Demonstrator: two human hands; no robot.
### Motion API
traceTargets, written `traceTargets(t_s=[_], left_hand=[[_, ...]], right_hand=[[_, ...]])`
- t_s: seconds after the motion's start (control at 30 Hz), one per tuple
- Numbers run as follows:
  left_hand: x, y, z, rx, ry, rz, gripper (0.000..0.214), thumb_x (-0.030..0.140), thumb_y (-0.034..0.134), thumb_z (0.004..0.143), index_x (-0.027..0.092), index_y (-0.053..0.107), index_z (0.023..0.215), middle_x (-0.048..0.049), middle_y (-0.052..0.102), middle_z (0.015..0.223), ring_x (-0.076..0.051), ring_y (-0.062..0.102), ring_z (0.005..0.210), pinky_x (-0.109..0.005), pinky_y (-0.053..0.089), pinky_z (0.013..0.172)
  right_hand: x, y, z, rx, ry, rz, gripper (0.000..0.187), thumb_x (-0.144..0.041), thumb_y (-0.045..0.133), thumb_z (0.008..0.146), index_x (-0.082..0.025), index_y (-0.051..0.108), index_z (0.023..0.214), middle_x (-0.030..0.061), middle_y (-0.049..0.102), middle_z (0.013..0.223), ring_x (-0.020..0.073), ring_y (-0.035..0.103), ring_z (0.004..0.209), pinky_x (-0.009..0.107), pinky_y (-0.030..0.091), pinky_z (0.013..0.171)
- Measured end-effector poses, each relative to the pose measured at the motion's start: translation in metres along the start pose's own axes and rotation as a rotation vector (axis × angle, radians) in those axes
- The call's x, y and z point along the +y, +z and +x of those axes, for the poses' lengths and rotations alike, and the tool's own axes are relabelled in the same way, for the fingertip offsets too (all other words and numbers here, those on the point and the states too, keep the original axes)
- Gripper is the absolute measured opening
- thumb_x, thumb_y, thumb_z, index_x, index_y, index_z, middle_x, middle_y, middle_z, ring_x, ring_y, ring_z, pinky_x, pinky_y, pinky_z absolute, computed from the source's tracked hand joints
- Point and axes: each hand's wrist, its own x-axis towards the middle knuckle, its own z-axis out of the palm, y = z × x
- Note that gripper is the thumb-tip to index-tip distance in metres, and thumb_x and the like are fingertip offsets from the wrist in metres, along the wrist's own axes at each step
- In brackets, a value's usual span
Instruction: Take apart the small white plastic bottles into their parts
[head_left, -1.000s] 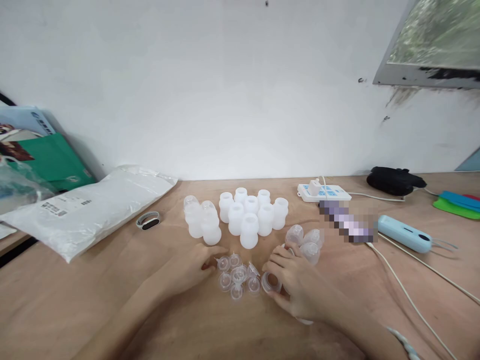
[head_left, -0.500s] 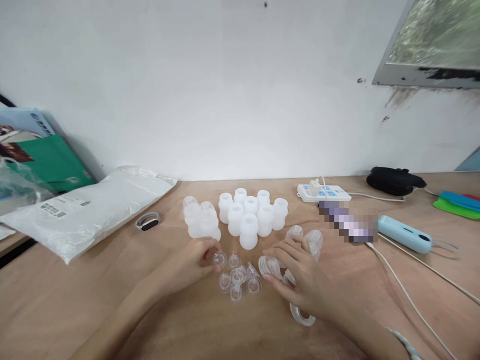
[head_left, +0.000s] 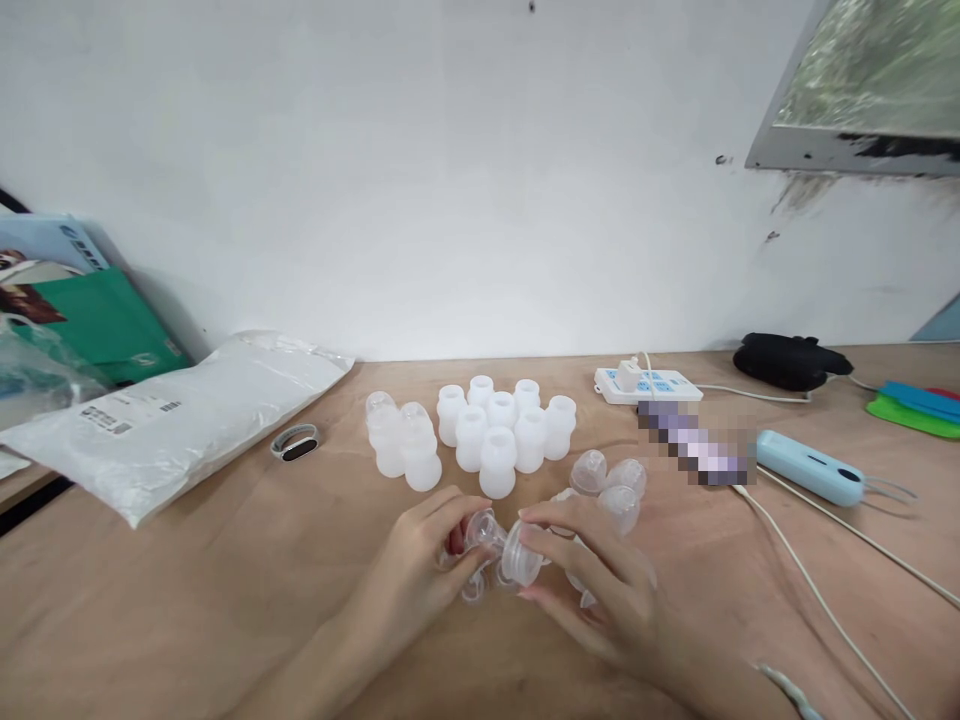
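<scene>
My left hand [head_left: 416, 565] pinches a clear bottle nipple [head_left: 484, 528] between thumb and fingers. Close beside it, my right hand [head_left: 611, 570] grips a translucent screw ring [head_left: 523, 555] by its edge, tilted toward the nipple. Whether the two parts touch is hard to make out. Below the hands lie more clear nipples [head_left: 473, 588], partly covered. Several clear dome caps [head_left: 620, 508] sit to the right, and further rings there are mostly hidden by my right hand. Small white bottles [head_left: 497, 465] stand uncapped behind, and a few capped bottles [head_left: 421, 455] are to their left.
A white plastic mailer [head_left: 195, 410] and a fitness band [head_left: 295, 442] lie on the left of the wooden table [head_left: 225, 620]. To the right are a power strip [head_left: 649, 385], a light-blue device [head_left: 810, 468], cables and a black case [head_left: 791, 362]. A wall rises behind.
My left hand has moved right with a nipple from the pile. My right hand has lifted a ring from the right-hand group and turned it toward the left hand.
</scene>
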Motion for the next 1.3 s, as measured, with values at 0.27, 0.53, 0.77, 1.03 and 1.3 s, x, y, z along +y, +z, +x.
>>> traceTargets(t_s=[0.27, 0.53, 0.77, 1.03, 1.3], left_hand=[[0.017, 0.012, -0.006, -0.071, -0.129, -0.347, 0.036, 0.007, 0.058, 0.078, 0.024, 0.071, 0.107, -0.0020, 0.069, 0.087, -0.018, 0.067, 0.077, -0.028, 0.054, 0.071], [0.020, 0.010, 0.000, -0.139, -0.368, -0.799, 0.031, 0.021, 0.078, 0.075, 0.022, 0.076, 0.106, -0.0027, 0.078, 0.086, -0.018, 0.070, 0.080, -0.028, 0.055, 0.077], [0.017, 0.009, 0.001, -0.153, -0.409, -0.981, 0.032, 0.026, 0.083, 0.074, 0.022, 0.076, 0.105, -0.0035, 0.079, 0.088, -0.016, 0.070, 0.079, -0.025, 0.053, 0.074], [0.014, 0.018, -0.002, -0.096, -0.367, -0.923, 0.057, 0.019, 0.086, 0.064, 0.024, 0.067, 0.117, 0.0021, 0.065, 0.083, -0.014, 0.063, 0.073, -0.027, 0.052, 0.069], [0.021, 0.026, -0.006, -0.081, -0.325, -0.903, 0.050, 0.013, 0.084, 0.064, 0.026, 0.067, 0.110, -0.0033, 0.065, 0.110, -0.019, 0.064, 0.092, -0.027, 0.054, 0.074]], right_hand=[[-0.002, 0.006, 0.002, 0.003, 0.032, -0.030, 0.022, -0.020, 0.052, 0.098, -0.016, 0.057, 0.119, 0.0121, 0.072, 0.107, 0.0236, 0.068, 0.095, 0.038, 0.057, 0.080], [0.004, 0.007, -0.002, 0.069, 0.071, 0.147, 0.017, -0.017, 0.060, 0.094, -0.019, 0.060, 0.111, 0.0117, 0.072, 0.112, 0.0226, 0.067, 0.100, 0.038, 0.057, 0.084], [0.006, 0.006, -0.003, 0.073, 0.129, 0.220, 0.028, -0.007, 0.054, 0.093, -0.021, 0.062, 0.116, 0.0109, 0.072, 0.117, 0.0220, 0.067, 0.106, 0.039, 0.057, 0.088], [-0.001, 0.002, 0.002, 0.098, 0.115, 0.112, 0.021, -0.005, 0.053, 0.090, -0.020, 0.062, 0.102, 0.0113, 0.074, 0.102, 0.0221, 0.071, 0.094, 0.036, 0.060, 0.078], [-0.006, 0.003, 0.000, 0.084, 0.148, 0.147, 0.023, -0.003, 0.050, 0.089, -0.019, 0.059, 0.102, 0.0114, 0.065, 0.106, 0.0201, 0.067, 0.096, 0.032, 0.060, 0.078]])
